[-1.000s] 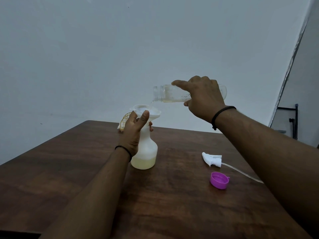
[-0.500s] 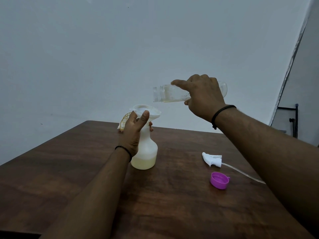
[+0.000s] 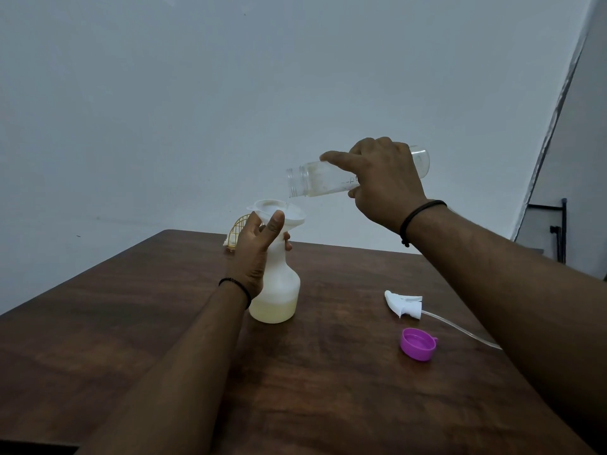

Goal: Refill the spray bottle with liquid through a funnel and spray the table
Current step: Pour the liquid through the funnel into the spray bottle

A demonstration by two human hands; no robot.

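A white spray bottle [image 3: 281, 290] stands upright on the brown table [image 3: 328, 389], its bottom part filled with pale yellow liquid. A white funnel [image 3: 279, 210] sits in its neck. My left hand [image 3: 254, 251] grips the neck just under the funnel. My right hand [image 3: 384, 182] holds a clear bottle [image 3: 315, 182] tipped almost level, mouth over the funnel's right rim. A thin layer of liquid lies along its lower side and trickles into the funnel. The white spray head [image 3: 404, 303] with its tube lies on the table to the right.
A purple cap [image 3: 417, 343] lies open side up in front of the spray head. A small yellow wire object [image 3: 236, 232] stands at the table's far edge behind my left hand. A dark metal frame [image 3: 558, 231] shows at the right wall.
The clear bottle's rear end has lifted a little, so it tips slightly steeper toward the funnel. My left hand and the spray bottle have stayed where they were.
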